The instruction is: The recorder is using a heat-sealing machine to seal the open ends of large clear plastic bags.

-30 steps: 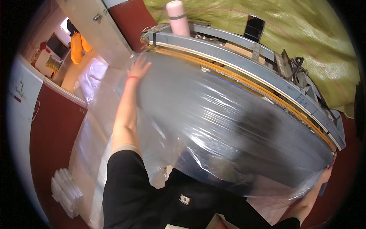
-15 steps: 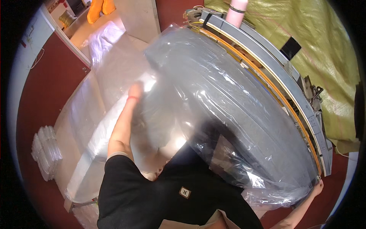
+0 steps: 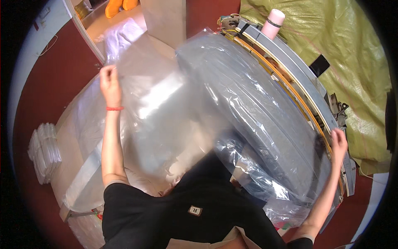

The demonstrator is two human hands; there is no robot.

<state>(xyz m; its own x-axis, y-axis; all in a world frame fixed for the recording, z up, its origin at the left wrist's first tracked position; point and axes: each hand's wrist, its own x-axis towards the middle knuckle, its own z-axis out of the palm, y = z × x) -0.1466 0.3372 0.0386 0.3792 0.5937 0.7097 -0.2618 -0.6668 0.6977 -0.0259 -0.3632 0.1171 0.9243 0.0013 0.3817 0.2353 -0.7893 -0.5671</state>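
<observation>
Clear plastic film [image 3: 166,128] spreads between my arms, blurred in its middle. At the left, my left hand [image 3: 110,87] is raised with its fingers pinched together on the film's edge. At the right, my right hand [image 3: 339,143] is over the long curved-looking metal bar [image 3: 306,74] of a machine, its fingers loosely bent and slightly apart, with nothing seen in them. Over the machine's grey bed [image 3: 257,112] lies more wrinkled clear film. An orange strip [image 3: 286,85] runs along the bar's near side.
A stack of folded clear bags [image 3: 44,153] sits at the far left. A pink bottle [image 3: 273,24] and a black phone [image 3: 319,65] are beyond the bar, by a yellow-green woven sheet [image 3: 352,95]. Bunched film [image 3: 122,39] lies at the back left.
My left hand has moved left and up, and the film beside it is drawn out. My right hand has left the bar's near end and risen along it. The view has shifted slightly.
</observation>
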